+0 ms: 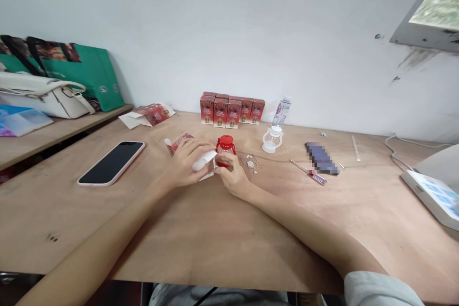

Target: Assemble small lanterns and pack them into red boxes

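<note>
My left hand [188,165] is wrapped round a small red and white cardboard box [178,142], its white end flaps facing right. At that end, the bent fingers of my right hand [233,177] pinch the edge of the box; the fingertips are partly hidden. Just behind my right hand stands a red miniature lantern [226,142], its lower part covered by the fingers. Several small white parts and thin wire pieces [250,164] lie right of that hand. Farther right, a white miniature lantern [272,140] stands upright.
Several red printed boxes [227,112] stand by the wall beside a bottle [282,111]. Flattened cartons [148,114] lie back left, a phone [112,163] at left. To the right are a screwdriver [315,177], a blurred dark object [321,157] and a white device [432,196].
</note>
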Demonstrator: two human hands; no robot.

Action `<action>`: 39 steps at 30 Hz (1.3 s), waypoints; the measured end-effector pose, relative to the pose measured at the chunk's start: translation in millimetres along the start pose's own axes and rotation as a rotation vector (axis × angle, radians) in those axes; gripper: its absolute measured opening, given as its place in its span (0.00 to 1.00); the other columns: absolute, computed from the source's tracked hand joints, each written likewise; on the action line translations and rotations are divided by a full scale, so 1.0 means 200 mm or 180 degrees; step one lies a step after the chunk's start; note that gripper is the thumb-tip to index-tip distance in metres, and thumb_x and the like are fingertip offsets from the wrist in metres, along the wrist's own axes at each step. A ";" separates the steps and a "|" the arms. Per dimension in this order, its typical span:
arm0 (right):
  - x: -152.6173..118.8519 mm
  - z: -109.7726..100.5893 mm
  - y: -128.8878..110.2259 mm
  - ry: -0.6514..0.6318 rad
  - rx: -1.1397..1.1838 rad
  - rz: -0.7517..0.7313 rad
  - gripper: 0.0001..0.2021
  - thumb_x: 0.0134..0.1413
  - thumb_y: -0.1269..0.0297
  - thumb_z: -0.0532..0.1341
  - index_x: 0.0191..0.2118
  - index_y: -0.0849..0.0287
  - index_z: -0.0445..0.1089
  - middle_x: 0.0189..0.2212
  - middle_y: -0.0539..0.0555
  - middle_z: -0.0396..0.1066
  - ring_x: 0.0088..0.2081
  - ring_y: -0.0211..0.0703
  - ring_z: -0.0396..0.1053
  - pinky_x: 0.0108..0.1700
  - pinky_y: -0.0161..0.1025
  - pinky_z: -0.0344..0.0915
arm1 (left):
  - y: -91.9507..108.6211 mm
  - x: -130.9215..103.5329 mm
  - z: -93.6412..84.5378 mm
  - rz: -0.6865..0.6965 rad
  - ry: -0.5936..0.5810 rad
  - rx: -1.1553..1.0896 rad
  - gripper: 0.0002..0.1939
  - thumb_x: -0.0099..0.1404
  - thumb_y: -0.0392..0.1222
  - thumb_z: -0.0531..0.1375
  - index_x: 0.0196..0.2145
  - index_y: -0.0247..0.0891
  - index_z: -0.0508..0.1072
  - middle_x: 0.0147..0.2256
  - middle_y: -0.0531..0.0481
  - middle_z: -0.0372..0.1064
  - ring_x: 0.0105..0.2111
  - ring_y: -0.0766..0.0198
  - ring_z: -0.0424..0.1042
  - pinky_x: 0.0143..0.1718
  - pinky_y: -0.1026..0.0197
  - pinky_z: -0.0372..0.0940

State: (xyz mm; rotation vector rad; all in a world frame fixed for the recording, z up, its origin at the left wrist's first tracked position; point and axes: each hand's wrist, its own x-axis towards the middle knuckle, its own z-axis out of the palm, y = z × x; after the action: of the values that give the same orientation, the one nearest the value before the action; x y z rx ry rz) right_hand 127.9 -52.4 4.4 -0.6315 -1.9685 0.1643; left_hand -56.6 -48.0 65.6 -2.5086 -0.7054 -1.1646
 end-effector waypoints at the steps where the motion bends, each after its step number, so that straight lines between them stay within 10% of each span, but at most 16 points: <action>1: 0.00 -0.01 0.00 0.0036 -0.0206 -0.0163 0.07 0.58 0.68 0.52 0.38 0.53 0.66 0.47 0.55 0.64 0.50 0.41 0.66 0.51 0.44 0.69 | 0.00 0.00 0.01 -0.0003 0.0148 0.0020 0.19 0.57 0.36 0.57 0.48 0.40 0.65 0.43 0.44 0.70 0.46 0.56 0.68 0.47 0.52 0.61; 9: 0.02 -0.03 -0.01 0.0049 -0.0659 -0.0754 0.13 0.54 0.60 0.58 0.46 0.55 0.61 0.49 0.62 0.64 0.50 0.47 0.66 0.49 0.47 0.68 | 0.02 -0.01 0.03 0.0218 0.0653 -0.0061 0.27 0.58 0.30 0.56 0.54 0.42 0.59 0.47 0.42 0.66 0.50 0.55 0.65 0.50 0.47 0.64; 26: 0.03 -0.03 -0.02 0.0449 -0.0155 -0.0646 0.08 0.57 0.66 0.56 0.41 0.54 0.55 0.48 0.60 0.63 0.50 0.42 0.67 0.46 0.42 0.69 | 0.01 -0.03 0.09 0.0385 0.0435 -0.0321 0.28 0.63 0.29 0.51 0.59 0.43 0.48 0.58 0.36 0.55 0.60 0.52 0.53 0.56 0.39 0.57; 39: 0.03 -0.02 0.00 0.0501 -0.0295 -0.0478 0.12 0.58 0.68 0.54 0.48 0.53 0.56 0.49 0.60 0.65 0.51 0.42 0.66 0.50 0.44 0.66 | 0.07 -0.01 0.06 -0.0387 0.0516 -0.0178 0.24 0.59 0.39 0.59 0.53 0.43 0.58 0.47 0.43 0.67 0.52 0.52 0.64 0.52 0.44 0.61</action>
State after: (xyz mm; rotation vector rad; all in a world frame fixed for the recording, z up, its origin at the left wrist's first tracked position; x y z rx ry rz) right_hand 129.2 -50.8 11.8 -0.5366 -1.8702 -0.0676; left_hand -43.9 -55.1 55.7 -2.4097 -0.8010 -1.4298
